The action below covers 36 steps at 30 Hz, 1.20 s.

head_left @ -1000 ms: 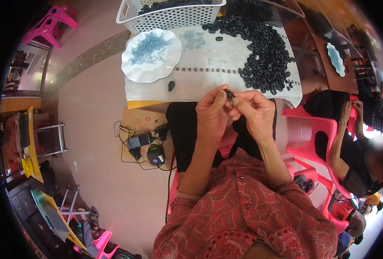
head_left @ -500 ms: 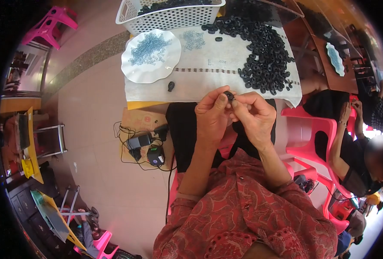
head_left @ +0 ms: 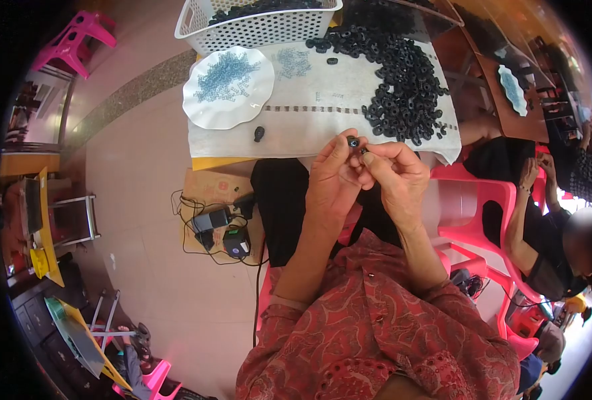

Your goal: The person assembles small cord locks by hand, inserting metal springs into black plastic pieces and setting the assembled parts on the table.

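My left hand (head_left: 331,175) pinches a small black plastic cord lock (head_left: 353,142) between thumb and forefinger, its round opening facing up. Just beside it, my right hand (head_left: 401,179) has thumb and forefinger closed on a tiny dark piece (head_left: 364,151), too small to make out fully. Both hands are close together at the table's front edge. A heap of similar black parts (head_left: 406,87) covers the right of the white cloth (head_left: 296,133). Left of it, a scalloped white plate (head_left: 196,113) holds many small springs (head_left: 226,77).
Behind the plate stands a white perforated basket (head_left: 262,37) of black parts. More springs (head_left: 293,63) and single black pieces (head_left: 259,134) lie on the cloth. Adapters and cables (head_left: 210,220) rest on cardboard at lower left. Another person (head_left: 542,233) sits at right near a pink chair (head_left: 476,207).
My right fingertips have drawn slightly down and away from the cord lock, showing a dark bit between them. The cord lock now shows its opening. The whole view has shifted slightly.
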### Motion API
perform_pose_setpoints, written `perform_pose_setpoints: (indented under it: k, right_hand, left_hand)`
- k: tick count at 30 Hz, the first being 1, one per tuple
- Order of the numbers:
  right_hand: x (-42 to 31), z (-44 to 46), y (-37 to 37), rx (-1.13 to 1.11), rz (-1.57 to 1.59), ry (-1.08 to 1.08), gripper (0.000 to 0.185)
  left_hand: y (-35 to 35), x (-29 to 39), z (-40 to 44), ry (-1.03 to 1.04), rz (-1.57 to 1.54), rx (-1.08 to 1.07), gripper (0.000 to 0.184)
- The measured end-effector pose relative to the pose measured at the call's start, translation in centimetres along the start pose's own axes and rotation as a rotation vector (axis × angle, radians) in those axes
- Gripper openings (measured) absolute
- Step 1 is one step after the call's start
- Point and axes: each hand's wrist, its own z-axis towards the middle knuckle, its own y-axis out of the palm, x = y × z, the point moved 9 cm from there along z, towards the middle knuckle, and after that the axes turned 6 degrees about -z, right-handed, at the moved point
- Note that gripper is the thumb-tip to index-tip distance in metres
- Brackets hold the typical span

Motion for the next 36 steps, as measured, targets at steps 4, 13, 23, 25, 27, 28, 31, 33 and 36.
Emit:
perform_pose_setpoints:
  k: [4,13,23,25,27,28,31,33,36]
  right_hand:
    - [-0.2,0.0,0.0,0.003,-0.018,-0.017,0.010]
    - [-0.3,-0.2,0.3,0.014,-0.028,-0.005,0.009]
    - [-0.8,-0.2,0.5,0.032,-0.097,-0.080,0.007]
    - [-1.0,-0.2,0.5,0.034,-0.092,-0.113,0.007]
    - [-0.8,-0.3,0.4,0.033,-0.102,-0.118,0.007]
    - [-0.8,-0.3,0.4,0.031,-0.112,-0.123,0.006]
    - [-0.8,-0.2,0.4,0.028,-0.144,-0.136,0.006]
    - [-1.1,-0.2,0.5,0.025,-0.158,-0.143,0.006]
    - [-1.2,-0.2,0.6,0.024,-0.155,-0.117,0.006]
  left_hand:
    - [-0.4,-0.2,0.0,-0.010,0.003,0.019,0.024]
    - [0.2,0.2,-0.4,0.043,0.079,-0.020,0.022]
    - [1.1,1.2,-0.9,0.173,0.236,-0.008,0.022]
    - [1.2,1.2,-0.9,0.193,0.254,-0.003,0.022]
    - [1.2,1.3,-0.9,0.212,0.271,0.003,0.021]
    - [1.3,1.4,-1.0,0.227,0.287,0.007,0.021]
    - [1.4,1.7,-1.1,0.261,0.314,-0.011,0.022]
    - [1.5,1.9,-1.2,0.279,0.325,-0.032,0.022]
    - [1.5,2.3,-1.3,0.317,0.370,-0.026,0.022]
